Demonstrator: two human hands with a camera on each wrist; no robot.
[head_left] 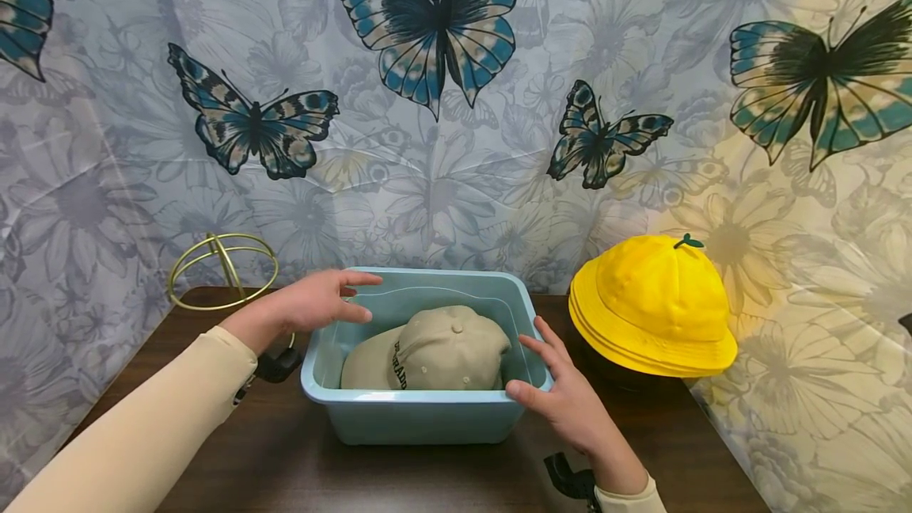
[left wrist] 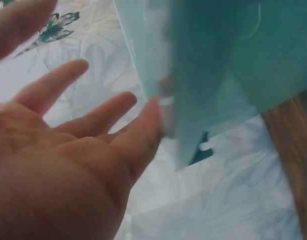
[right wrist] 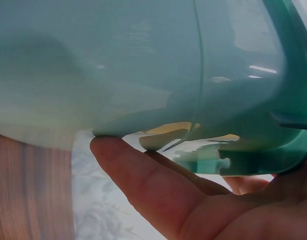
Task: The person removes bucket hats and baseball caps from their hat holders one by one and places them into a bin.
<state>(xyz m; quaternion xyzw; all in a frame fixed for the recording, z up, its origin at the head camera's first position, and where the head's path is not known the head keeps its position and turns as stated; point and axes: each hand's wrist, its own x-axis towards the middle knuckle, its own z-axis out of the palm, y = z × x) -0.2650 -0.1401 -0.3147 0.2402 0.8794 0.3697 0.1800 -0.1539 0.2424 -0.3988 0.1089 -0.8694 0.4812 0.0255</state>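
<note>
A light-blue plastic basin (head_left: 420,418) stands on the table, with a beige baseball cap (head_left: 456,347) in it. The cap's brim points left and dark lettering runs along its front. My left hand (head_left: 324,299) is at the basin's left rim, its fingers stretched out and spread. In the left wrist view, that hand (left wrist: 68,155) shows its palm beside the basin's wall (left wrist: 233,60). At the right front corner is my right hand (head_left: 566,398), fingers extended toward the rim. Its fingertips (right wrist: 106,145) lie right at the basin's smooth wall (right wrist: 133,65) in the right wrist view.
Right of the basin, yellow bucket hats (head_left: 655,307) with a green sprout on top sit stacked on a dark support. A gold wire stand (head_left: 224,271) is at the back left. Behind the dark wooden table (head_left: 271,465) hangs a butterfly-print cloth (head_left: 442,165).
</note>
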